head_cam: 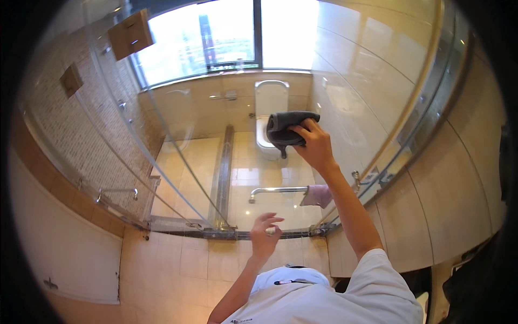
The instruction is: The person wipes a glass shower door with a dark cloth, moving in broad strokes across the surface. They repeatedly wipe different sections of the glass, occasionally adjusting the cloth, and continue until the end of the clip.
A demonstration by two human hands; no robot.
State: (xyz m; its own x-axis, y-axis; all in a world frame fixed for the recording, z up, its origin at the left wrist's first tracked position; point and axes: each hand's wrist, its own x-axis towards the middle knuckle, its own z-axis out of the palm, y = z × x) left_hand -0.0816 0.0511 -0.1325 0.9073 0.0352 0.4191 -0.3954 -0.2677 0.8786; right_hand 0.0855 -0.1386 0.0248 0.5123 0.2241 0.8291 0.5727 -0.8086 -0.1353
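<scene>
My right hand (315, 143) is raised in front of me, its fingers closed on a folded dark grey cloth (285, 125). In the view, the cloth overlaps the front of a white toilet (272, 99) farther back. Below and to the left, my left hand (265, 237) holds nothing, its fingers apart and slightly curled. Between the two hands runs a chrome bar handle (279, 189), with a pinkish-purple cloth (317, 196) hanging over its right end. Whether either hand touches the glass cannot be told.
Glass panels (182, 162) with metal edges stand at the left, with another chrome handle (117, 190). A dark threshold (275, 235) crosses the tiled floor before me. Tiled walls (364, 60) rise at the right, and a wide window (230, 36) is at the back. A white door (64, 243) stands at lower left.
</scene>
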